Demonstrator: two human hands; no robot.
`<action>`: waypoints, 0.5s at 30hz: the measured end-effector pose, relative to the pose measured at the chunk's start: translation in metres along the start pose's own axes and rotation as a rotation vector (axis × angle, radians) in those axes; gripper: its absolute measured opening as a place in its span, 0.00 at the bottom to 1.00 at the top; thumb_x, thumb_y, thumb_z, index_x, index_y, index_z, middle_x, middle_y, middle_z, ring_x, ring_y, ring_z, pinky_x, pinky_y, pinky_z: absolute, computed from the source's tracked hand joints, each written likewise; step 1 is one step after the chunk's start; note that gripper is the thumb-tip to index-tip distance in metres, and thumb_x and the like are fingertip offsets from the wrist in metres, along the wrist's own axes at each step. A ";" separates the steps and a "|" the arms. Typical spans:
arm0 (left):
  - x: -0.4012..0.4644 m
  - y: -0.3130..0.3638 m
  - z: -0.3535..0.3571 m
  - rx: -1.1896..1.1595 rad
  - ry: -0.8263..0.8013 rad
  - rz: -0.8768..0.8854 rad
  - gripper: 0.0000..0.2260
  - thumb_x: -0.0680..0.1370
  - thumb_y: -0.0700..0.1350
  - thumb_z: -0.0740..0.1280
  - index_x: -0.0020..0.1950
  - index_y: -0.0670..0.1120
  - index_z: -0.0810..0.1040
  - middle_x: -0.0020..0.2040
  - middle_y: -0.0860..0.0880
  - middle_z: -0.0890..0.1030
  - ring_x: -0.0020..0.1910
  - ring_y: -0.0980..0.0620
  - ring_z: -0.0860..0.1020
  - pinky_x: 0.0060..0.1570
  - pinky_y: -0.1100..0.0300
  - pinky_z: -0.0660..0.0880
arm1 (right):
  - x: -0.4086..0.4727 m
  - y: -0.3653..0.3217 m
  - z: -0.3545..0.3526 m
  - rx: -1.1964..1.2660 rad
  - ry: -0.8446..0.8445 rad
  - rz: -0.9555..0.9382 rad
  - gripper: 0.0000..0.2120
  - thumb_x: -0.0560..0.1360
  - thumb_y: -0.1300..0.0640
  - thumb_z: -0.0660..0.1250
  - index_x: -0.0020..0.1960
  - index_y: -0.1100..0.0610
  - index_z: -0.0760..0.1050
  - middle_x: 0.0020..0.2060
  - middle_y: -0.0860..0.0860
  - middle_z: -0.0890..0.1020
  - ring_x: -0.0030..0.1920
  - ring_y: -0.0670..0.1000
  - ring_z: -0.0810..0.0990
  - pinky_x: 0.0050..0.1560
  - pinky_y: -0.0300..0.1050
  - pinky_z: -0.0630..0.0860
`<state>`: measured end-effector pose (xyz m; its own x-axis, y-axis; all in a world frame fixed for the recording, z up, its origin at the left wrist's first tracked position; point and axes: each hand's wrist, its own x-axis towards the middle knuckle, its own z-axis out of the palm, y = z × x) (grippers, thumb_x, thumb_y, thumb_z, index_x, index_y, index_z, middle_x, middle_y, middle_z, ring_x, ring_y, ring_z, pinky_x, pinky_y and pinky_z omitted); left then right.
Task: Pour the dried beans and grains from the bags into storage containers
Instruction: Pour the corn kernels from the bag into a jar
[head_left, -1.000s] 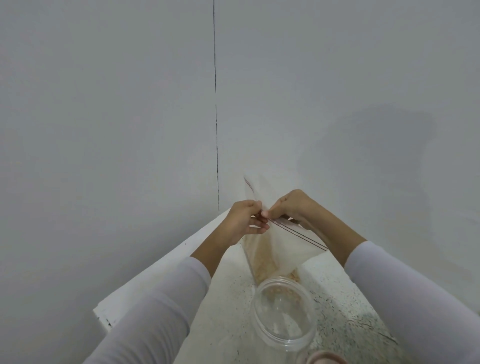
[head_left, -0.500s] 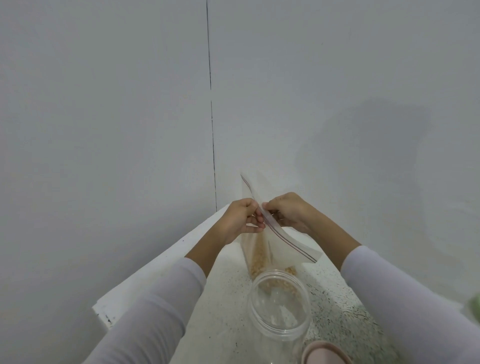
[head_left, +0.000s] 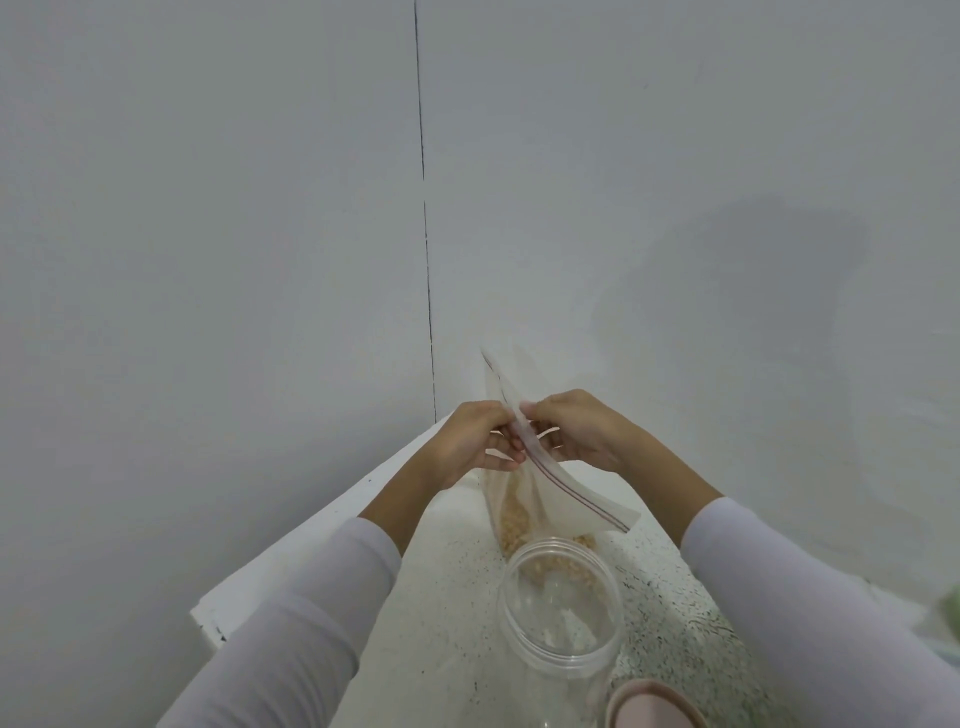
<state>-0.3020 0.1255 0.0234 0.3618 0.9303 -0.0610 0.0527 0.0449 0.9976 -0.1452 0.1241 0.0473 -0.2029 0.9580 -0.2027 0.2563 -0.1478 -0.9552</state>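
Here, a clear plastic zip-seal bag (head_left: 540, 483) with a red-lined closure strip stands upright on the speckled white countertop (head_left: 457, 623), just behind a clear, round, open-topped plastic storage jar (head_left: 561, 613). The bag's long axis runs up from the counter, and its mouth points upward; the closure strip slants from a high corner far behind the jar down to a low corner near the jar's right rim. Pale tan dried beans (head_left: 514, 514) lie heaped in the bottom of the bag, partly seen through the jar's far wall.

The left hand (head_left: 478, 441) pinches the left side of the bag's top edge, thumb and curled fingers closed on the plastic above the jar. The right hand (head_left: 576, 431) pinches the opposite side of the same edge, fingertips nearly meeting those of the left hand across the strip. Both wrists are raised over the counter, forearms converging toward the bag in long white sleeves (head_left: 291, 613).

A rounded pink object (head_left: 654, 706) shows at the frame's bottom edge, just right of the jar and nearer the camera. A plain grey-white wall (head_left: 208, 260) rises behind the bag, with a thin dark vertical seam.
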 end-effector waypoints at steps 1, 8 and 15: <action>-0.001 0.000 0.000 0.023 -0.012 0.004 0.12 0.81 0.40 0.58 0.44 0.37 0.77 0.42 0.38 0.78 0.36 0.48 0.79 0.37 0.57 0.78 | -0.001 -0.001 0.001 -0.048 -0.007 -0.021 0.11 0.76 0.54 0.67 0.44 0.62 0.76 0.39 0.58 0.82 0.38 0.56 0.78 0.37 0.43 0.76; -0.003 0.000 0.001 -0.031 0.014 -0.065 0.11 0.79 0.39 0.57 0.41 0.36 0.76 0.38 0.39 0.77 0.34 0.45 0.79 0.37 0.54 0.79 | -0.001 -0.002 0.001 -0.082 0.032 -0.071 0.08 0.74 0.68 0.68 0.35 0.63 0.76 0.25 0.51 0.79 0.27 0.47 0.77 0.31 0.37 0.76; -0.002 -0.002 0.007 0.000 0.042 -0.042 0.11 0.82 0.39 0.58 0.41 0.39 0.73 0.35 0.42 0.74 0.32 0.49 0.77 0.40 0.53 0.81 | 0.003 0.001 0.006 -0.111 0.151 -0.095 0.12 0.71 0.72 0.66 0.32 0.62 0.70 0.29 0.58 0.77 0.31 0.52 0.78 0.33 0.40 0.78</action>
<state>-0.2963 0.1214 0.0208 0.3202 0.9420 -0.1010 0.0667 0.0839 0.9942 -0.1509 0.1254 0.0447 -0.0889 0.9936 -0.0704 0.3469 -0.0353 -0.9372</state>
